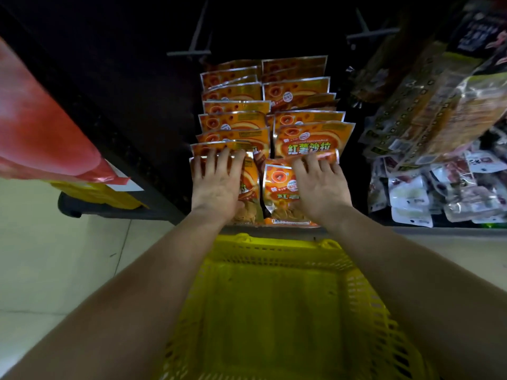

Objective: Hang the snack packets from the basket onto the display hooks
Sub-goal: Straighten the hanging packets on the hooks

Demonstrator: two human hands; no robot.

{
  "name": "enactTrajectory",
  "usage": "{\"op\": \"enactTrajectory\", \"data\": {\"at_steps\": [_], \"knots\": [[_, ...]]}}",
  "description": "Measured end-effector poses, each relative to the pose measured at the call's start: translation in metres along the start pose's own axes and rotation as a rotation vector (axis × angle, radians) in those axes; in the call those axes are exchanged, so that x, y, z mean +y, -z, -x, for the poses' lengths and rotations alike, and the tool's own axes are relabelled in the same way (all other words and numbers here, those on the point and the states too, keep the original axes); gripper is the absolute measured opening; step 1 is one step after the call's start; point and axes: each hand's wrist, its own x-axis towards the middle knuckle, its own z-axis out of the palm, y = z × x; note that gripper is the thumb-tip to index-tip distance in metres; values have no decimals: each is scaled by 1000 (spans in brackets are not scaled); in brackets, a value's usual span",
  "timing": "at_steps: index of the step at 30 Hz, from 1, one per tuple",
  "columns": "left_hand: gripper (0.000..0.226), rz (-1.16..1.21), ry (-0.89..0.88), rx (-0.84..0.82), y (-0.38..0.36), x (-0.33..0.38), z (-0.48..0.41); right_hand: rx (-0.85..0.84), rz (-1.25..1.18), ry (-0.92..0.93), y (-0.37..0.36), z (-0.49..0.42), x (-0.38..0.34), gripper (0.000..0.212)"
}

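Observation:
Two columns of orange snack packets (301, 91) hang on the dark display, one packet overlapping the one behind. My left hand (218, 182) lies flat with spread fingers on the front packet of the left column (251, 187). My right hand (319, 185) rests with straight fingers on the front packet of the right column (277, 187), its fingertips reaching the packet behind (310, 144). The yellow plastic basket (274, 305) sits below my forearms and shows no packets inside. Two bare grey display hooks (196, 37) stick out above the columns.
Bundles of other packaged snacks (439, 105) hang at the right, with white and clear packets (439, 193) piled on a shelf below them. A red bag (41, 127) and something yellow (109, 193) stand at the left on a dark base. Pale tiled floor (55, 256) lies left of the basket.

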Motion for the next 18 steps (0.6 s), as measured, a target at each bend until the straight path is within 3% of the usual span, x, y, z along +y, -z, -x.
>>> {"op": "enactTrajectory", "data": {"at_steps": [2,4,7,11,15,18], "knots": [[126,3,10,12,-2,-3,-1,20,-24,-42,-7,6,7,80],[126,-5,12,18,-3,-5,-2,31,-27,-100,-11,10,14,79],[126,-33,-16,13,-2,-2,-1,64,13,-135,-5,9,15,95],[128,-55,-40,4,-1,3,-3,163,143,-49,5,0,4,123],[137,-53,-19,18,-2,0,-6,77,189,48,7,-11,-3,137],[143,-87,-41,40,-3,-3,-8,9,151,71,5,-18,-1,137]]}}
